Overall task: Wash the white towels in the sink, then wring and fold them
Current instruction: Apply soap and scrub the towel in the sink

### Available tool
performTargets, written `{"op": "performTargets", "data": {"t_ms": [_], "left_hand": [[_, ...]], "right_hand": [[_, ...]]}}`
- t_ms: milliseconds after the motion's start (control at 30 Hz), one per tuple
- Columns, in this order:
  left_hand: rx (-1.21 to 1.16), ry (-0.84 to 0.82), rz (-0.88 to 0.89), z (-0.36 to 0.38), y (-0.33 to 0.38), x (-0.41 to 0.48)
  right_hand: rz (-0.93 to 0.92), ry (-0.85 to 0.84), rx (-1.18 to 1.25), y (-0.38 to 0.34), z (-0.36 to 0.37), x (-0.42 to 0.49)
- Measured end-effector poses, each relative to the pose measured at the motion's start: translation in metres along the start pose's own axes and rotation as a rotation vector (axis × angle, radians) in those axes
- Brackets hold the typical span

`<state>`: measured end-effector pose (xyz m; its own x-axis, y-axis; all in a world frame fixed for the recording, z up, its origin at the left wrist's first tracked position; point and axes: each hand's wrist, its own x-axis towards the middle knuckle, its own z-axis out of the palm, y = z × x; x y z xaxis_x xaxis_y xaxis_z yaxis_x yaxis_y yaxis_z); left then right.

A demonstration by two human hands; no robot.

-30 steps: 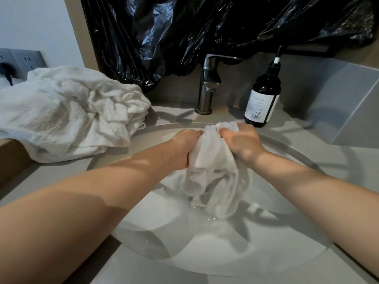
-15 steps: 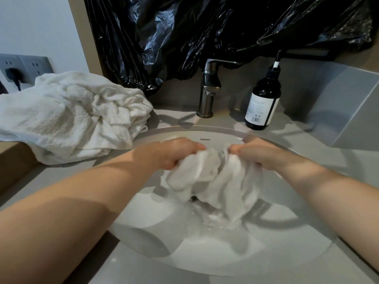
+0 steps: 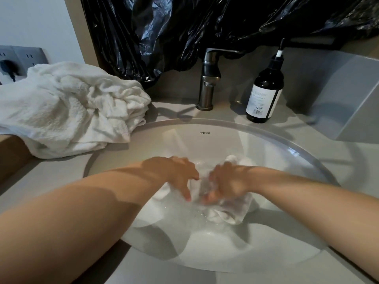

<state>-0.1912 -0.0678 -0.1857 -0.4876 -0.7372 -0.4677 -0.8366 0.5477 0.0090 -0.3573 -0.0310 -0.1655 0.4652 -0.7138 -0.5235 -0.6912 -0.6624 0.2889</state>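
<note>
Head view: wet towel lies bunched in shallow water at the bottom of the sink, about centre of frame, with both hands on top of it. Left hand sits on the towel's 9 o'clock side, fingers fairly straight and a bit spread, pressing down on the cloth. Right hand is at the towel's 12 o'clock edge; its fingers look curled down into the folds, bunching cloth, though motion blur hides the tips. Most of the towel spills out toward 5 o'clock from under the right hand.

Handling guess: soaked terry, soft and limp, heavier than dry, no shape of its own, probably a little slick if soapy. Best taken as 2 full fistfuls at opposite ends, not a fingertip pinch, for rubbing now and wringing later.

Pile of towels waits on the desk at 10 o'clock of the sink, apart from both hands. Faucet at 12 o'clock, no water seen running; dark bottle at 1 o'clock.
</note>
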Motion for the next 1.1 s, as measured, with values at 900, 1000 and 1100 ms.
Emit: {"op": "performTargets", "data": {"t_ms": [900,1000,1100], "left_hand": [[-1.717,0.461,-0.365,-0.048,0.034,-0.028],[-1.768,0.474,-0.385,-0.054,0.034,-0.030],[-1.831,0.497,-0.420,-0.053,0.036,-0.029]], "right_hand": [[0.449,0.775,1.408,0.011,-0.024,0.001],[0.526,0.741,1.485,0.030,-0.021,0.001],[0.501,0.745,1.463,0.026,-0.026,0.000]]}}
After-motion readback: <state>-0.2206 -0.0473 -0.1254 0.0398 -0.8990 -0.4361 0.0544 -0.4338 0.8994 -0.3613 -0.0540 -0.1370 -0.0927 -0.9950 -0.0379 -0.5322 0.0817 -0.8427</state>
